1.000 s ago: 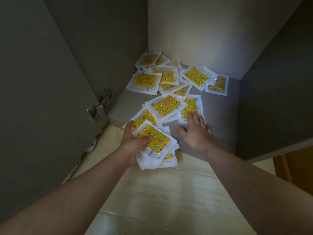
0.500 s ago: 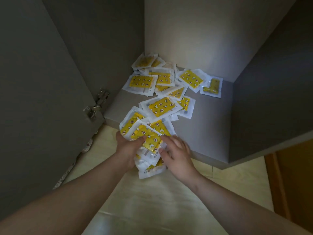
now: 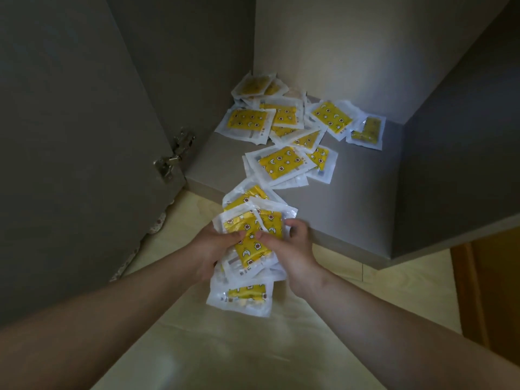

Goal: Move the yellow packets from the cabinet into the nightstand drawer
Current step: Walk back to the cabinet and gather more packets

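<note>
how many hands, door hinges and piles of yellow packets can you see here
hands: 2, left hand and right hand
door hinges: 1, hinge
piles of yellow packets: 2, held bundle and loose packets on the cabinet floor, too overlapped to count singly
total: 5

A bunch of yellow packets point(image 3: 251, 240), clear-edged with star and moon prints, sits fanned and overlapping at frame centre, just off the cabinet shelf point(image 3: 351, 209) edge. More loose packets point(image 3: 284, 136) lie scattered flat toward the shelf's back corner, upper centre.
</note>
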The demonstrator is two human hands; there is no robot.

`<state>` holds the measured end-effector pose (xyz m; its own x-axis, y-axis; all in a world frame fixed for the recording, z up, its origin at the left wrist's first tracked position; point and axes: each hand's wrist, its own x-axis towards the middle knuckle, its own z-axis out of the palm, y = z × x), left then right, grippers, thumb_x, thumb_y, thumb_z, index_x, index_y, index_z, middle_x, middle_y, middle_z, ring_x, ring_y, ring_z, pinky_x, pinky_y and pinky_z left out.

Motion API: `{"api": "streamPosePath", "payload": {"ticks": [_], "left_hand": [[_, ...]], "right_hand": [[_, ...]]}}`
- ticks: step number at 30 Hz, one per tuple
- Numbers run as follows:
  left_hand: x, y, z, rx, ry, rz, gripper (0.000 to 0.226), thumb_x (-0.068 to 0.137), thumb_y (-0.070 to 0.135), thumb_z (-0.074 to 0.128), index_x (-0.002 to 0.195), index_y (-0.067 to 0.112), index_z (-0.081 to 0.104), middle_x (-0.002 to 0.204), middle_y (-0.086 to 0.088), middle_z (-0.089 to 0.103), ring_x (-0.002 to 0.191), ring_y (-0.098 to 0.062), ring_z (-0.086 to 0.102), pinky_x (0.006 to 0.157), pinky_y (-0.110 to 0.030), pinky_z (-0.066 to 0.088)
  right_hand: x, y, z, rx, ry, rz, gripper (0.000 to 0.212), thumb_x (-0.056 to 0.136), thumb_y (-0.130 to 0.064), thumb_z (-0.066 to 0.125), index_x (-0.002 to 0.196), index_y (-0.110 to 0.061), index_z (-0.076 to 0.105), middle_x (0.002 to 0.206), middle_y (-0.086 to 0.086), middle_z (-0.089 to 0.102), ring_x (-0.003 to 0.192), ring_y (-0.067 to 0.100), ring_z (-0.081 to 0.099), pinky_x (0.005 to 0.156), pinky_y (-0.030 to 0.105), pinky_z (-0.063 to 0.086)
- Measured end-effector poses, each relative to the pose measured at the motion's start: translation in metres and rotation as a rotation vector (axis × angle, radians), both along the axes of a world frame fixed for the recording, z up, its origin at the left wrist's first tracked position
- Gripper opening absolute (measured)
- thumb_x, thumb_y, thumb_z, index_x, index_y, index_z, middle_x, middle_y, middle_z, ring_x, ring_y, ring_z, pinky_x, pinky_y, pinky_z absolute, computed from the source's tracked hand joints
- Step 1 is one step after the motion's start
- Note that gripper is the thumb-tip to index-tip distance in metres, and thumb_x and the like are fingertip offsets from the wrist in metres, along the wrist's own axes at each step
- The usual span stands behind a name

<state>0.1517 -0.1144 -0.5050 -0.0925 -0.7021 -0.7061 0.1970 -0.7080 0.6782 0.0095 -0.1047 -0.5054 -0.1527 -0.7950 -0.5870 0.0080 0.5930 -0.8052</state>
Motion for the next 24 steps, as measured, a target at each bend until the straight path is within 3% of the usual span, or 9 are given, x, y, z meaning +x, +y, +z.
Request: {"api": "streamPosePath", "payload": {"ticks": [3, 5, 8, 12, 16, 20, 24], "left_hand": [[0.004, 0.003, -0.002, 0.002, -0.027, -0.024, 0.025, 0.089, 0.009, 0.062, 0.113, 0.011, 0.062, 0.102, -0.012, 0.070, 0.084, -0.025, 0.068, 0.073, -0.037, 0.057], [0.006, 0.005, -0.003, 0.015, -0.044, -0.036, 0.020, 0.089, 0.011, 0.062, 0.109, 0.013, 0.063, 0.096, -0.009, 0.071, 0.080, -0.022, 0.068, 0.069, -0.035, 0.057], [0.009, 0.005, -0.006, 0.032, -0.054, -0.034, 0.019, 0.088, 0.012, 0.063, 0.107, 0.014, 0.063, 0.097, -0.009, 0.071, 0.082, -0.024, 0.068, 0.071, -0.037, 0.057], [0.012, 0.009, -0.011, 0.050, -0.051, -0.024, 0.023, 0.090, 0.013, 0.061, 0.113, 0.012, 0.062, 0.104, -0.014, 0.070, 0.090, -0.029, 0.067, 0.078, -0.040, 0.055], [0.017, 0.010, -0.018, 0.052, -0.055, -0.034, 0.028, 0.091, 0.015, 0.059, 0.119, 0.011, 0.060, 0.111, -0.017, 0.068, 0.099, -0.033, 0.065, 0.083, -0.043, 0.054], [0.021, 0.008, -0.024, 0.052, -0.044, -0.052, 0.024, 0.092, 0.015, 0.057, 0.116, 0.014, 0.059, 0.103, -0.012, 0.069, 0.086, -0.024, 0.067, 0.072, -0.035, 0.056], [0.020, 0.007, -0.026, 0.054, -0.078, -0.041, 0.028, 0.092, 0.015, 0.059, 0.120, 0.013, 0.058, 0.104, -0.011, 0.068, 0.086, -0.024, 0.067, 0.074, -0.035, 0.056]], "right_hand": [[0.001, 0.002, -0.002, -0.004, -0.208, -0.053, 0.062, 0.072, -0.006, 0.078, 0.117, -0.024, 0.039, 0.109, 0.006, 0.060, 0.096, 0.026, 0.065, 0.087, 0.044, 0.053], [0.003, 0.003, -0.004, -0.046, -0.221, -0.031, 0.059, 0.078, 0.001, 0.072, 0.119, -0.025, 0.038, 0.102, 0.003, 0.061, 0.087, 0.021, 0.065, 0.078, 0.036, 0.056], [0.006, 0.004, -0.005, -0.072, -0.218, -0.003, 0.057, 0.080, 0.003, 0.069, 0.119, -0.027, 0.040, 0.103, 0.004, 0.063, 0.084, 0.018, 0.065, 0.072, 0.029, 0.057], [0.010, 0.004, -0.005, -0.032, -0.240, 0.005, 0.040, 0.081, 0.003, 0.068, 0.106, -0.024, 0.050, 0.097, 0.006, 0.066, 0.082, 0.024, 0.067, 0.072, 0.037, 0.057], [0.017, 0.009, -0.011, 0.084, -0.321, 0.029, 0.021, 0.087, 0.000, 0.061, 0.107, -0.005, 0.063, 0.104, 0.021, 0.069, 0.096, 0.041, 0.066, 0.082, 0.052, 0.054], [0.018, 0.007, -0.019, 0.145, -0.392, 0.021, 0.026, 0.087, 0.000, 0.059, 0.113, -0.002, 0.062, 0.105, 0.023, 0.067, 0.091, 0.039, 0.067, 0.080, 0.051, 0.055], [0.019, 0.005, -0.021, 0.156, -0.399, 0.000, 0.030, 0.087, 0.002, 0.057, 0.117, 0.002, 0.059, 0.108, 0.025, 0.066, 0.086, 0.036, 0.067, 0.077, 0.048, 0.056]]}}
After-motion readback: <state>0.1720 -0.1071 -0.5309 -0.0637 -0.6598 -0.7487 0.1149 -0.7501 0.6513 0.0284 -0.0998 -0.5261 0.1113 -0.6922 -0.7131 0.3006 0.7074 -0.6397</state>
